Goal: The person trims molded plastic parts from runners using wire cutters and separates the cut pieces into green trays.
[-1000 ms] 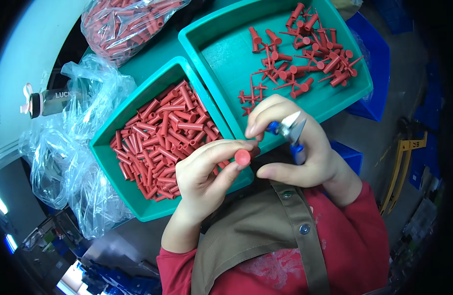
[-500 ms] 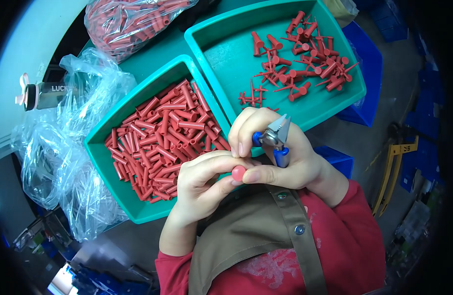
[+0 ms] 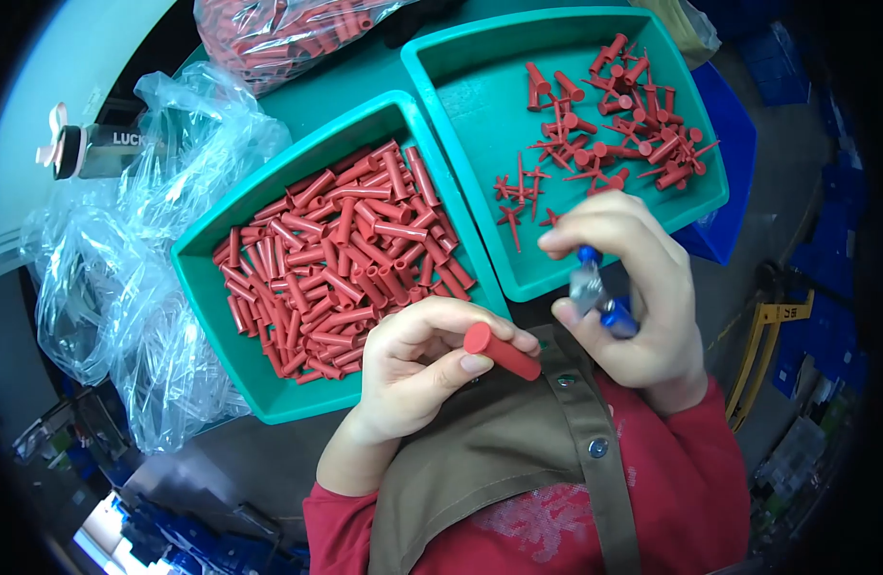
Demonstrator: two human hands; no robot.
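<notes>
A red plastic tube (image 3: 510, 357) with a flat round head is pinched between the thumb and fingers of my left hand (image 3: 412, 359). It lies tilted, head toward my left thumb and far end pointing down to the right. My right hand (image 3: 652, 292) is curled around small blue-handled cutting pliers (image 3: 587, 287), which are blurred by motion. The pliers are apart from the tube, and their jaws are hard to make out. Beyond my left hand, a teal bin (image 3: 274, 410) holds many red tubes (image 3: 341, 264).
A second teal bin (image 3: 475, 120) contains red headed tubes and branched red scraps (image 3: 642, 139). Clear plastic bags (image 3: 163, 249) and a bottle (image 3: 106, 151) are at left. A bag of red tubes (image 3: 278, 43) lies at the back. A blue bin (image 3: 729, 230) stands at right.
My right hand has moved right, away from my left hand, with the pliers. The red tube has turned from end-on so its length shows. The view has shifted slightly.
</notes>
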